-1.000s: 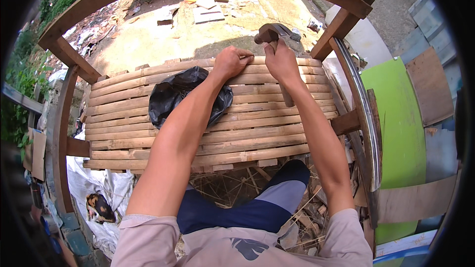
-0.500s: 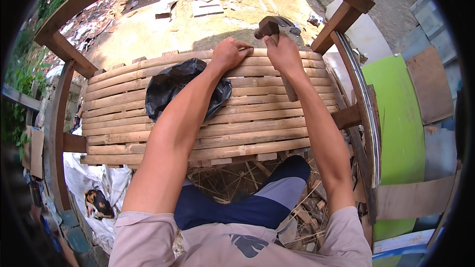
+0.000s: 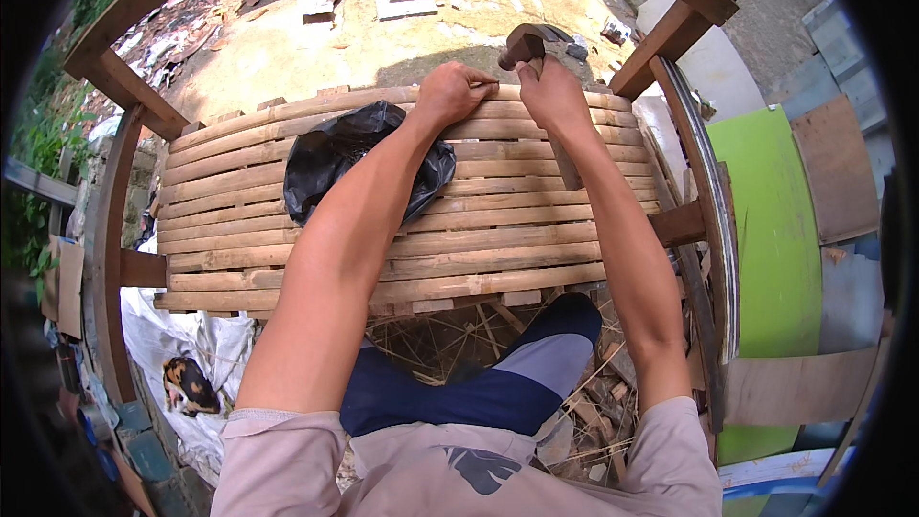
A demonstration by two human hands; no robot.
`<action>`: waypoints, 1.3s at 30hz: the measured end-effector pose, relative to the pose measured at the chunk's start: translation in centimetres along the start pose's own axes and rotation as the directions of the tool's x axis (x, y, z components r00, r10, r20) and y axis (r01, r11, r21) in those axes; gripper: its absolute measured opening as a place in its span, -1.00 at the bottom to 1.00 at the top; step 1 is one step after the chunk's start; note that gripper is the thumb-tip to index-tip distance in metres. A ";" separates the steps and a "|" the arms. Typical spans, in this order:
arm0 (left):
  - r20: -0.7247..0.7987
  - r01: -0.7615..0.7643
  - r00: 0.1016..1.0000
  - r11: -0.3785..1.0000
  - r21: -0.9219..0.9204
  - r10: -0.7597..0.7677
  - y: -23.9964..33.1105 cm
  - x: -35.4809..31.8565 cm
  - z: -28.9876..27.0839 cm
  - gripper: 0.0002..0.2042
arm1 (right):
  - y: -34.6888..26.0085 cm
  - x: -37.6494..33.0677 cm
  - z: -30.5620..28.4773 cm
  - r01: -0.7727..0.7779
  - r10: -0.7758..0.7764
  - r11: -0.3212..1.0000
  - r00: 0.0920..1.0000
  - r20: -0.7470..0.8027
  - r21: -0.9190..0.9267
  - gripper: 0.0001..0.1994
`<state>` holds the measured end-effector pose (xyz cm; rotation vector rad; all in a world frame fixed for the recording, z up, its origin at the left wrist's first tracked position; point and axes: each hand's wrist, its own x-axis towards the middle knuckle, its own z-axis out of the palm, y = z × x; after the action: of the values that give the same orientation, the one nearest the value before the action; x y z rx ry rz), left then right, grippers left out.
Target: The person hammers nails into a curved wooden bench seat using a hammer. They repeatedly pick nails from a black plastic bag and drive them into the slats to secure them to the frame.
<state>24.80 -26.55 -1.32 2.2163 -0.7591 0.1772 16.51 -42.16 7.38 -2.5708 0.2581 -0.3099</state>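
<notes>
A claw hammer [image 3: 523,46] is gripped in my right hand [image 3: 553,100], its head raised above the far edge of a bench of split bamboo slats [image 3: 512,239]. The hammer's handle slants down beside my right forearm. To the left of it, my left hand [image 3: 452,96] rests on the farthest slats, thumb and fingertips pinched together; whatever they hold is too small to make out. Under my left forearm lies an open black plastic bag [image 3: 316,168] with small bits inside that I cannot identify.
Wooden posts and rails [image 3: 115,258] frame the bench on both sides and beyond it. A calico cat [image 3: 190,386] lies on white sacking [image 3: 225,349] at lower left. Green and brown boards [image 3: 766,230] lie at right. Sticks and debris [image 3: 440,345] cover the ground around my legs.
The view has shifted slightly. Both hands stay at the far edge of the slats, the left still pinched and the right still gripping the raised hammer, its head turned a little.
</notes>
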 end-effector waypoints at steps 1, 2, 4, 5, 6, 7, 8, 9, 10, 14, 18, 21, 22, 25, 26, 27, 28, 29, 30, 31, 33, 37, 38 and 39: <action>0.002 0.010 1.000 1.000 0.007 -0.010 0.0 0.0 0.0 -0.75 | -0.1 -0.2 -0.2 0.007 -0.004 0.998 0.999 -0.038 0.055 -0.55; 0.007 0.022 1.000 1.000 0.012 -0.022 0.2 -0.2 0.2 -0.75 | -0.4 -1.1 -0.5 0.011 -0.003 0.994 0.997 -0.074 0.110 -0.55; 0.012 0.026 1.000 0.999 0.020 -0.026 0.4 -0.3 0.3 -0.74 | 0.3 -1.5 0.3 0.017 -0.005 0.990 0.997 -0.080 0.143 -0.55; 0.011 0.016 1.000 1.000 0.021 -0.017 0.2 -0.1 0.2 -0.74 | 0.3 -1.1 0.1 -0.011 0.012 0.991 1.000 -0.005 0.135 -0.55; 0.009 0.007 1.000 1.000 0.023 -0.007 0.1 -0.1 0.3 -0.74 | 0.3 -0.7 -0.3 -0.039 0.031 0.991 0.997 0.071 0.125 -0.55; 0.023 0.015 1.000 1.000 0.011 -0.015 0.0 -0.6 0.4 -0.74 | 0.4 -0.6 -0.5 -0.067 0.050 0.991 0.988 0.146 0.113 -0.55; 0.031 0.017 0.999 1.000 0.002 -0.017 0.1 -0.7 0.3 -0.74 | 0.3 -1.1 -0.6 -0.003 0.002 1.000 1.000 0.023 0.021 -0.54; 0.039 0.019 0.999 1.000 -0.007 -0.019 0.2 -0.7 0.2 -0.74 | 0.1 -1.6 -0.6 -0.034 0.034 0.995 0.999 0.000 0.094 -0.55; 0.057 0.026 0.998 1.000 -0.007 -0.026 0.3 -0.4 0.0 -0.74 | 0.0 -2.0 -0.6 -0.064 0.068 0.984 0.997 -0.021 0.168 -0.55; -0.020 0.003 1.000 1.000 -0.029 -0.004 -0.1 -0.6 -0.4 -0.72 | 0.7 -3.5 -1.1 -0.158 0.150 0.913 0.987 0.050 0.377 -0.53; -0.057 0.107 0.994 0.966 0.233 -0.096 -1.9 -0.3 -1.1 -0.63 | -0.1 -5.6 -1.7 -0.280 0.230 0.767 0.960 0.159 0.577 -0.60; -0.001 0.279 0.952 0.867 0.413 -0.306 -0.6 0.2 -1.3 -0.48 | 0.2 -5.4 -3.2 -0.273 0.213 0.872 0.959 0.186 0.406 -0.60; 0.015 0.346 0.924 0.853 0.390 -0.382 -0.1 0.6 -1.4 -0.45 | 0.2 -5.4 -3.4 -0.270 0.207 0.876 0.959 0.192 0.399 -0.61; 0.138 0.445 0.833 0.797 0.408 -0.535 1.2 1.9 -1.8 -0.36 | -0.1 -4.5 -3.6 -0.285 0.244 0.871 0.958 0.152 0.401 -0.59; 0.138 0.435 0.837 0.796 0.420 -0.530 1.2 1.6 -1.6 -0.35 | -0.7 -4.7 -3.8 -0.290 0.250 0.867 0.957 0.149 0.405 -0.60; 0.139 0.425 0.840 0.795 0.433 -0.525 1.0 1.5 -1.6 -0.34 | -1.1 -4.4 -3.9 -0.282 0.237 0.869 0.959 0.158 0.407 -0.60; 0.178 0.344 0.868 0.820 0.458 -0.464 0.5 1.9 -2.0 -0.35 | -1.4 -3.9 -3.8 -0.274 0.223 0.871 0.960 0.167 0.409 -0.61; 0.189 0.358 0.859 0.821 0.444 -0.477 0.4 2.1 -1.9 -0.35 | -1.6 -3.7 -3.8 -0.271 0.217 0.871 0.961 0.174 0.409 -0.61; 0.199 0.374 0.849 0.822 0.430 -0.490 0.3 2.1 -1.7 -0.35 | -1.7 -3.6 -3.8 -0.258 0.204 0.876 0.964 0.171 0.408 -0.58; 0.208 0.390 0.838 0.821 0.417 -0.504 0.2 2.2 -1.6 -0.35 | -1.8 -3.3 -3.6 -0.253 0.198 0.889 0.964 0.180 0.381 -0.59; 0.226 0.387 0.831 0.820 0.422 -0.509 0.7 2.2 -1.7 -0.37 | -1.5 -2.8 -3.2 -0.250 0.193 0.913 0.961 0.198 0.323 -0.59; 0.243 0.389 0.826 0.827 0.406 -0.508 1.0 2.2 -2.2 -0.42 | -0.1 -1.5 -1.3 -0.035 0.037 0.966 0.999 -0.003 0.258 -0.59; 0.237 0.395 0.826 0.826 0.402 -0.511 0.8 2.3 -2.2 -0.43 | -0.3 -1.5 -1.3 -0.001 0.013 0.962 0.999 -0.044 0.273 -0.59; 0.231 0.401 0.827 0.825 0.398 -0.513 0.7 2.3 -2.1 -0.44 | -0.4 -1.6 -1.1 0.033 -0.009 0.957 0.996 -0.086 0.287 -0.59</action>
<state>26.47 -26.49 1.40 2.7299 -0.3424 -0.3459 14.77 -42.02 8.26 -2.2769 0.1999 -0.4317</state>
